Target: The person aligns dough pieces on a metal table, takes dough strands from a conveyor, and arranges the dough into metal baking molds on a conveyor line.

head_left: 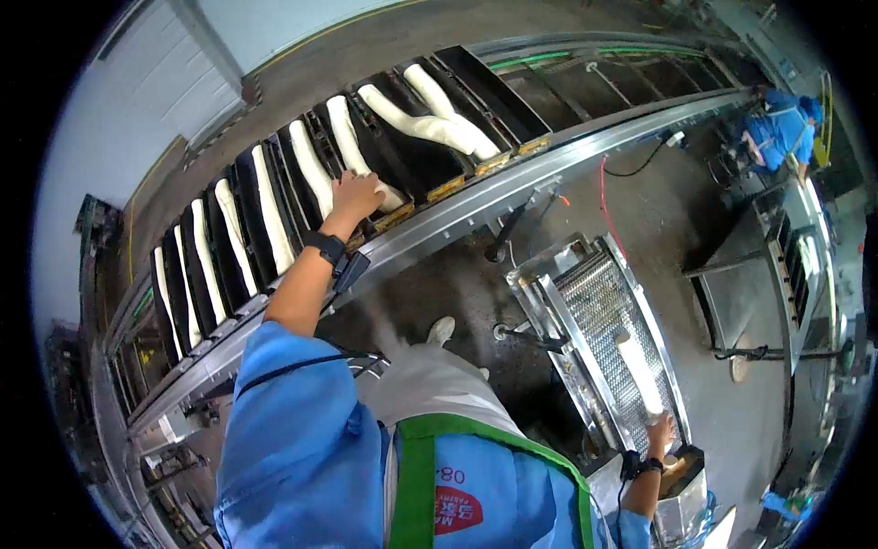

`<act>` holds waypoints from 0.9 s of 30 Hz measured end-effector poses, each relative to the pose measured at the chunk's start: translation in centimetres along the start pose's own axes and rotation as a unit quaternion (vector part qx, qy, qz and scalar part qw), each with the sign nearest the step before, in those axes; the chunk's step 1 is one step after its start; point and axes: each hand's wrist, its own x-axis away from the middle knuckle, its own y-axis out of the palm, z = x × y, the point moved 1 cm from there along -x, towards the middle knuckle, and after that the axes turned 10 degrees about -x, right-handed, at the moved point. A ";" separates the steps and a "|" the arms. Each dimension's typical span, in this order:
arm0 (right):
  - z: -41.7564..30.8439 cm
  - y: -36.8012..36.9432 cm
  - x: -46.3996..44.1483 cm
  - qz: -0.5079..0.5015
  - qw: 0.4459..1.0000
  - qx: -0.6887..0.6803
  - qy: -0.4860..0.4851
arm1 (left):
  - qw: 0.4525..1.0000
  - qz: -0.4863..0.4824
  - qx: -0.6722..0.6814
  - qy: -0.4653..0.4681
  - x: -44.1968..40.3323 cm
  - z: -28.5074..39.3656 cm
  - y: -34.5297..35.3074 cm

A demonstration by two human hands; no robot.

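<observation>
Over the near part of a long pale dough strip (346, 128) in a black baking tin, my left hand (357, 194) rests with its fingers laid on the dough and slightly apart. The dough's near end shows beside it. Low on the right, my right hand (660, 432) has its fingers around the near end of a dough roll (640, 371). That roll lies lengthwise on a metal mesh conveyor (590, 297). Part of the right hand's grip is hidden.
Several long tins with dough strips (270, 206) stand side by side along a steel rail (540, 165). Two strips share one area, crossing near a tin's end (448, 128). A co-worker in blue (782, 133) is at the far right beside another line.
</observation>
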 end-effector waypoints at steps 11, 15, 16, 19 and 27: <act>-16.7 -18.6 0.8 -0.104 0.770 -0.570 -0.269 | 0.929 0.344 0.087 0.104 -6.1 7.6 -4.6; -29.6 -25.7 3.5 -0.140 0.644 -0.645 -0.387 | 0.940 0.243 0.167 0.170 -10.7 7.9 -4.4; -32.6 -27.1 3.6 -0.137 0.596 -0.666 -0.427 | 0.964 0.170 0.138 0.153 -10.5 7.6 -5.5; -40.9 -32.1 4.6 -0.178 0.542 -0.660 -0.490 | 0.991 0.028 0.040 0.127 -8.2 5.9 -4.9; -60.7 -34.1 5.4 -0.432 0.458 -0.593 -0.502 | 0.991 0.069 0.081 0.084 -5.4 6.2 -1.7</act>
